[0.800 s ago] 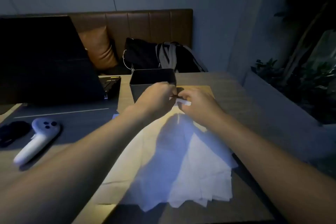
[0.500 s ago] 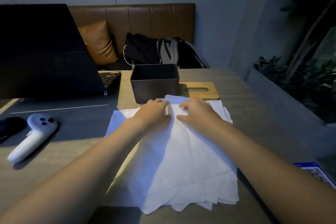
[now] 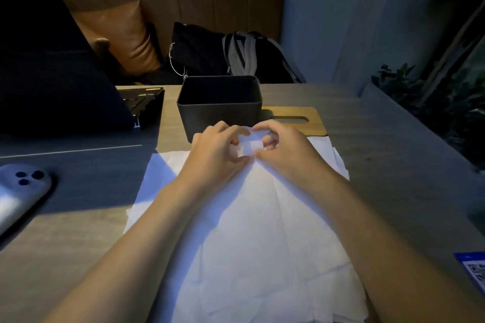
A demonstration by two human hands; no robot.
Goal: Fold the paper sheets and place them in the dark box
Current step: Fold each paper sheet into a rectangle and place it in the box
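Both hands have lifted off the pile: the left hand (image 3: 219,151) and right hand (image 3: 282,149) now pinch a small folded paper (image 3: 250,143) between fingertips, just before the dark box (image 3: 220,103). Half a second back they pressed flat on the sheets (image 3: 249,231). It looks ready to drop in, though dim light blurs the folds.

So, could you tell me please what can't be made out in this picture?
- Dark box floor: hidden by its near wall, head view.
- Paper fold: masked by left hand and right hand.
- Controller: cut by left edge.
- Printed card: cut by right edge.
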